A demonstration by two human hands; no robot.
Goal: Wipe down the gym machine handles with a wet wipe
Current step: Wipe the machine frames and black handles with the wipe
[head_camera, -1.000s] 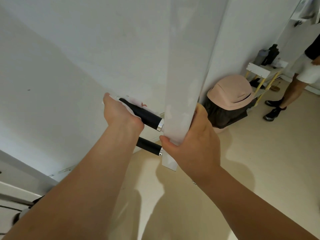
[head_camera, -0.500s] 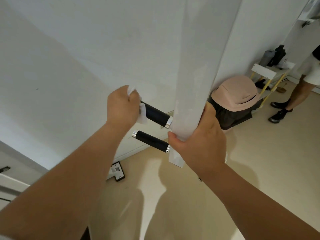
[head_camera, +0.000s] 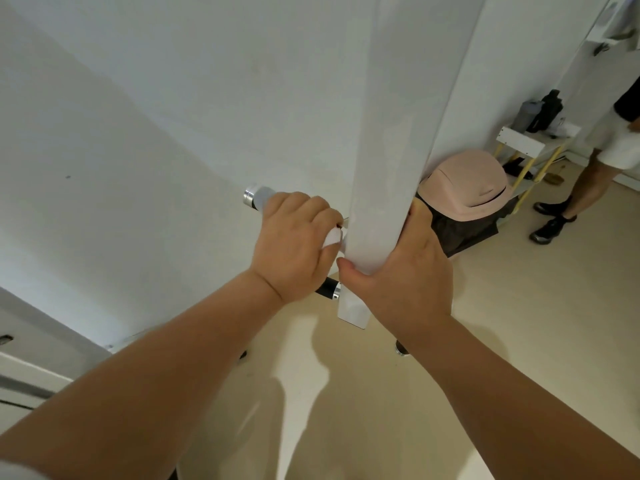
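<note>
Evidently mid-wipe on the upper handle, left hand in a closed grip round it, wet wipe bunched at its inner end above the lower handle, white post clasped by the right hand; next, probably a slide outward, then down to that lower one.

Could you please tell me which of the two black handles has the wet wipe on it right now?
The upper handle: the left hand grips it through the wet wipe. The lower handle shows bare black beside the white post.
</note>
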